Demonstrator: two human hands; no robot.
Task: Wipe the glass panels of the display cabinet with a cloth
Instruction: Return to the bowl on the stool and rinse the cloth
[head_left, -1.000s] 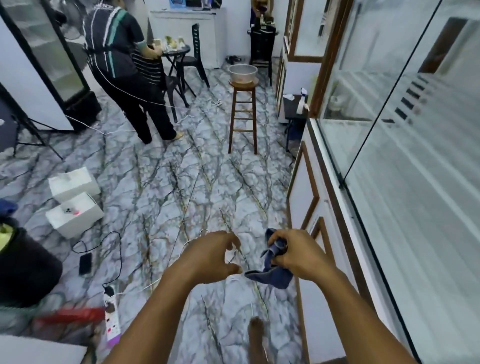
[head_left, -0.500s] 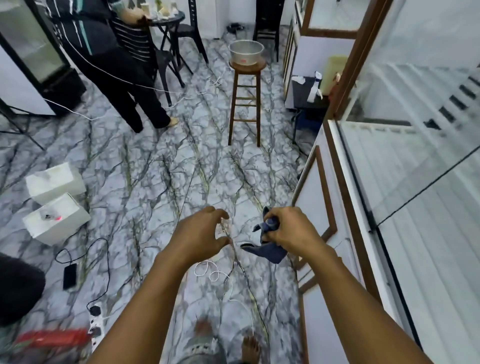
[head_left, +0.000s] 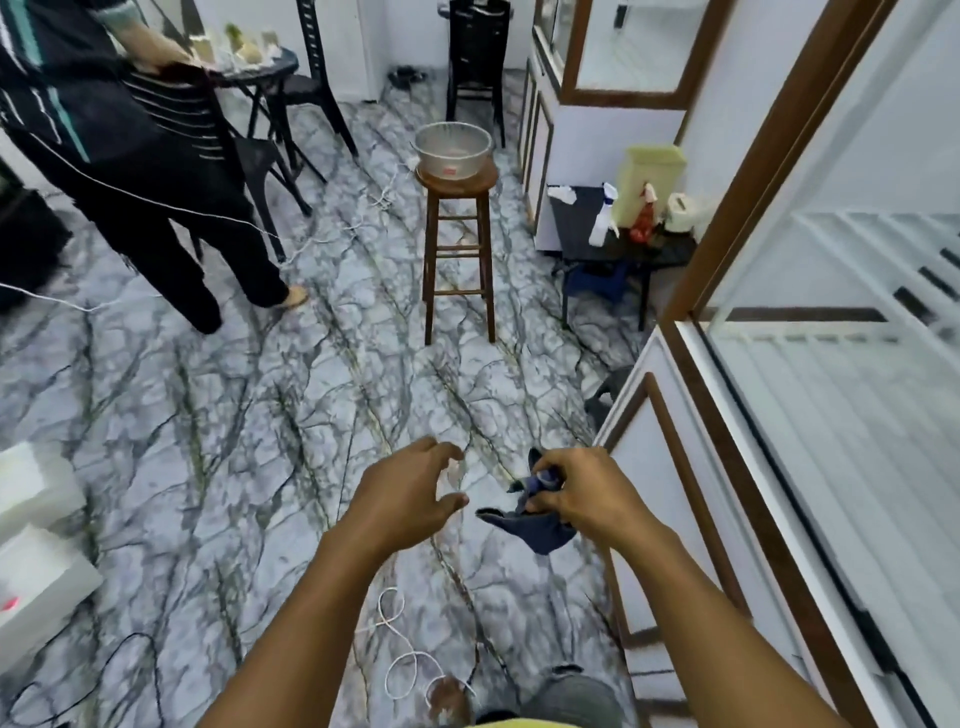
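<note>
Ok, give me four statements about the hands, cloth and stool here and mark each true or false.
1. The right hand grips a dark blue cloth. True.
2. The left hand holds the cloth too. False: it holds nothing and is apart from the cloth.
3. A metal bowl sits on the wooden stool. True.
4. The cloth is pressed to the glass panel. False: it hangs over the floor, clear of the glass.

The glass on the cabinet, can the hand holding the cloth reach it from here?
Probably yes: the glass stands close beside the right hand, which grips the cloth, and nothing sits between them.
</note>
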